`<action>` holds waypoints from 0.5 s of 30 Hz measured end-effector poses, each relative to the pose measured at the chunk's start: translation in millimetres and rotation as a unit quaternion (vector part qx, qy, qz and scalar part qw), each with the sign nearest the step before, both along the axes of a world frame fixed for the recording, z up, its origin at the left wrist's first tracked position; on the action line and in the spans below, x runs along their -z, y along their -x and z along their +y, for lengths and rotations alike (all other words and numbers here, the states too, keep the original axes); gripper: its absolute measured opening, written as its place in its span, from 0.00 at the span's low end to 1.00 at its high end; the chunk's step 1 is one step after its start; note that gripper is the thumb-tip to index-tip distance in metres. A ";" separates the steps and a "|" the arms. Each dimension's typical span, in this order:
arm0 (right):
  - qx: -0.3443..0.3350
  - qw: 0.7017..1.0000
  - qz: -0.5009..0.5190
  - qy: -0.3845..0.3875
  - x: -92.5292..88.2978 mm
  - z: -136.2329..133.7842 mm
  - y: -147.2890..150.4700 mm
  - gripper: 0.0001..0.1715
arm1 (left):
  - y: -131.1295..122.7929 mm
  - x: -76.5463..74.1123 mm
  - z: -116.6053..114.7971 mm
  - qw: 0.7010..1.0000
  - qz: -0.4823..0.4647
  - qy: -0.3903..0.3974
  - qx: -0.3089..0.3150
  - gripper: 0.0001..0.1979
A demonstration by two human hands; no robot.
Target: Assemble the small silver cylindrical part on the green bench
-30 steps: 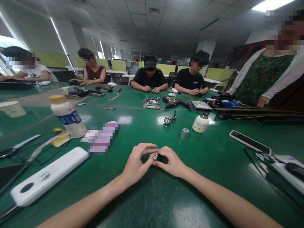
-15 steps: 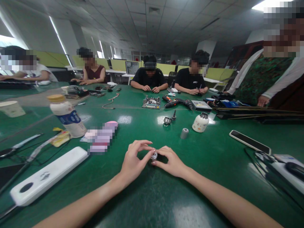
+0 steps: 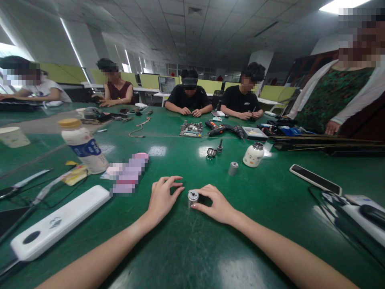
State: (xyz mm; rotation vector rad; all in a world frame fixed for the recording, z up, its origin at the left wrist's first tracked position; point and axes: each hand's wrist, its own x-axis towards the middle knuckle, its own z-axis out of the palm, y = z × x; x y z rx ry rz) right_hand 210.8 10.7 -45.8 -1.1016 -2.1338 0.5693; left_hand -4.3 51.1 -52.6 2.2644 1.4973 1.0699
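Observation:
A small silver metal cylinder (image 3: pixel 192 197) stands on the green table (image 3: pixel 186 249) just in front of me. My right hand (image 3: pixel 215 204) rests beside it, thumb and forefinger pinching its right side. My left hand (image 3: pixel 162 197) lies on the table a little to the left of the cylinder, apart from it, fingers loosely curled and holding nothing.
Farther off lie another grey cylinder (image 3: pixel 232 168), a white jar (image 3: pixel 254 155), a metal ring part (image 3: pixel 211 152) and a circuit board (image 3: pixel 191 129). A white bottle (image 3: pixel 82 146) and a long white device (image 3: pixel 57 224) are at left, a phone (image 3: pixel 315 179) at right. Several people sit around the table.
My left hand has let go of the cylinder and drawn back to the left. The cylinder now stands on the table with only my right fingers on it.

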 end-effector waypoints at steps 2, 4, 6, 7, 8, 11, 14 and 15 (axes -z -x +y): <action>0.001 1.000 0.002 0.001 0.0 -0.1 0.0 0.20 | -0.2 -1.1 -0.8 1.000 0.003 -0.003 0.004 0.13; 0.001 1.000 0.005 0.001 0.0 -0.3 0.0 0.20 | -1.1 -4.4 -2.3 1.000 -0.013 -0.005 0.001 0.11; -0.001 1.000 0.006 -0.001 0.0 -0.4 0.0 0.20 | -3.8 -9.4 -5.8 0.998 -0.048 -0.026 -0.011 0.09; -0.002 1.000 0.007 -0.004 0.2 -0.4 0.0 0.20 | -6.0 -12.1 -8.7 0.996 -0.072 -0.043 -0.014 0.08; -0.003 1.000 0.008 -0.007 0.4 -0.3 0.1 0.20 | -8.6 -14.6 -12.3 0.994 -0.096 -0.058 -0.012 0.08; -0.005 1.000 0.012 -0.013 1.1 0.2 0.8 0.19 | -17.4 -19.7 -25.2 0.986 -0.145 -0.063 0.044 0.10; -0.010 1.000 0.014 -0.014 1.5 0.7 1.4 0.17 | -22.8 -21.0 -34.9 0.986 -0.142 -0.043 0.082 0.10; -0.010 1.000 0.015 -0.016 1.5 0.7 1.5 0.17 | -23.4 -21.1 -36.5 0.986 -0.136 -0.041 0.082 0.09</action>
